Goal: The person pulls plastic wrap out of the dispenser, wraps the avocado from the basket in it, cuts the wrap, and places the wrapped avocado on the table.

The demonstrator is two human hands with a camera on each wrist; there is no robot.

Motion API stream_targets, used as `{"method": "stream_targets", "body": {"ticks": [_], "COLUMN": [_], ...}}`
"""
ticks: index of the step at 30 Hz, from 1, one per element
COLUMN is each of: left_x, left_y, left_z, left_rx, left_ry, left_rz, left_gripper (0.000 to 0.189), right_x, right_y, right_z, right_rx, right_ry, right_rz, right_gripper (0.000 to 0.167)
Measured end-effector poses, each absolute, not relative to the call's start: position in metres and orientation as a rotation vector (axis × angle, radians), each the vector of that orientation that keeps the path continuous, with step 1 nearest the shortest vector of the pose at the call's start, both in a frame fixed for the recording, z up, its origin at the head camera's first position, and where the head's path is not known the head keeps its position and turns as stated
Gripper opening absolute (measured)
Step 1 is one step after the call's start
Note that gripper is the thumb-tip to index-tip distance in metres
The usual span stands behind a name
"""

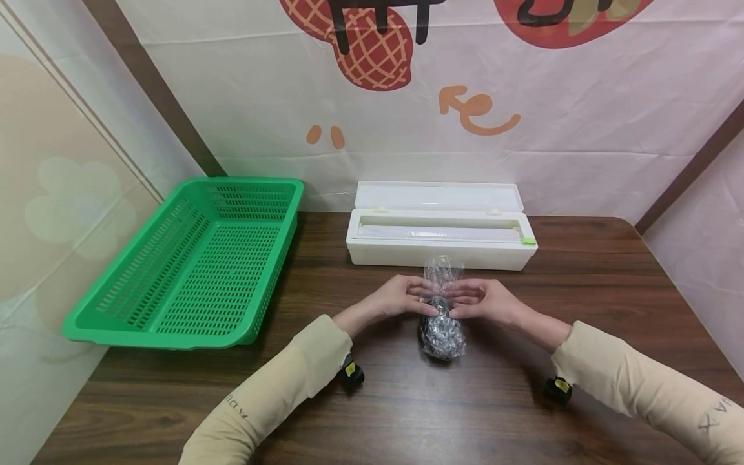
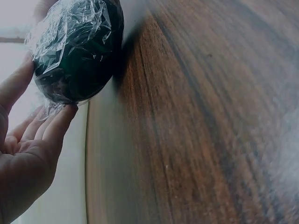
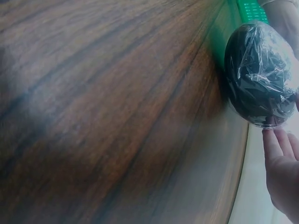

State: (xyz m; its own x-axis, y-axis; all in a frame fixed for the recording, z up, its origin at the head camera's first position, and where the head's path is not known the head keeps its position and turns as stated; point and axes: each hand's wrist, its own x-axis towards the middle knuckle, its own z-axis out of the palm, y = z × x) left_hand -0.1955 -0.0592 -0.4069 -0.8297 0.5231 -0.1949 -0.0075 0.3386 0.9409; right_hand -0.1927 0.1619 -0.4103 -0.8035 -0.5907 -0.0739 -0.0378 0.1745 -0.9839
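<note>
A dark, rounded thing wrapped in clear plastic film (image 1: 443, 339) lies on the brown wooden table, between both hands. Loose film (image 1: 443, 266) sticks out from its far end. My left hand (image 1: 400, 298) pinches the gathered film and the far end from the left, thumb nearer me and fingers beyond. From the right, my right hand (image 1: 489, 302) does the same, its fingertips close to the left ones. In the left wrist view the wrapped thing (image 2: 77, 53) looks smooth and nearly black under crinkled film. The right wrist view shows fingers touching the lower end of the wrapped thing (image 3: 257, 74).
Just beyond the hands stands a white film dispenser box (image 1: 436, 256), its lid (image 1: 438, 196) raised, a roll (image 1: 436, 234) inside and a green slider (image 1: 528, 241) at its right. A green slotted basket (image 1: 157, 339) stands at the left. Printed cloth (image 1: 407, 155) hangs behind the table.
</note>
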Motion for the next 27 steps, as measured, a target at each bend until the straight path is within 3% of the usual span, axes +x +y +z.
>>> {"method": "stream_targets", "body": {"ticks": [16, 27], "left_x": [-0.1924, -0.1927], "left_y": [-0.0622, -0.0615], "left_z": [-0.4079, -0.4057], "left_rx": [0.690, 0.775], "left_ry": [2.280, 2.369], "left_rz": [1.486, 1.490], "left_gripper": [0.039, 0.052], "right_x": [-0.1901, -0.1891], "right_y": [0.1602, 0.1589], "right_z": [-0.4088, -0.4035], "right_rx": [-0.685, -0.769], "right_ry": [2.110, 2.205], "right_rz": [-1.674, -1.652], "right_gripper": [0.048, 0.046]}}
